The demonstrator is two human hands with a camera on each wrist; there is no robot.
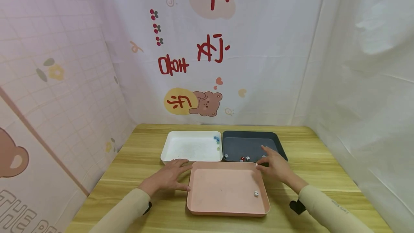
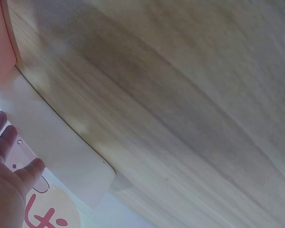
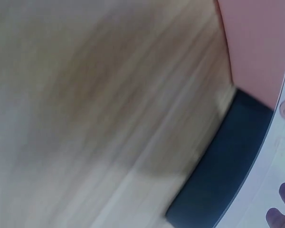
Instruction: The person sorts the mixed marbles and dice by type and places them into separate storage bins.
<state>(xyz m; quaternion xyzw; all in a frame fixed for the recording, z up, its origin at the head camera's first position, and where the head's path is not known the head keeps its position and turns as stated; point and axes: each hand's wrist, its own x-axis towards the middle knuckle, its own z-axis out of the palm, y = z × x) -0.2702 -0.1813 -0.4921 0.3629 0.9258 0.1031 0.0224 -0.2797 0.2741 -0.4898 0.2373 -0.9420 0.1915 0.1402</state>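
A pink tray (image 1: 223, 190) lies on the table with one white die (image 1: 256, 193) inside near its right wall. My left hand (image 1: 168, 177) is at the tray's left side, fingers extended, fingertips at the rim. Over the far right corner, my right hand (image 1: 276, 164) pinches a small white die (image 1: 257, 164) between thumb and finger. Behind, a dark grey tray (image 1: 249, 140) holds several white dice (image 1: 248, 158) and a red die (image 1: 242, 158). Both wrist views catch only fingers at the edge, and no die shows there.
A white tray (image 1: 191, 149) stands left of the dark one, with small blue pieces (image 1: 217, 139) along its right side. Both back trays sit close behind the pink one on the wooden table (image 1: 126, 175). A printed cloth (image 1: 268, 46) hangs behind and at the sides.
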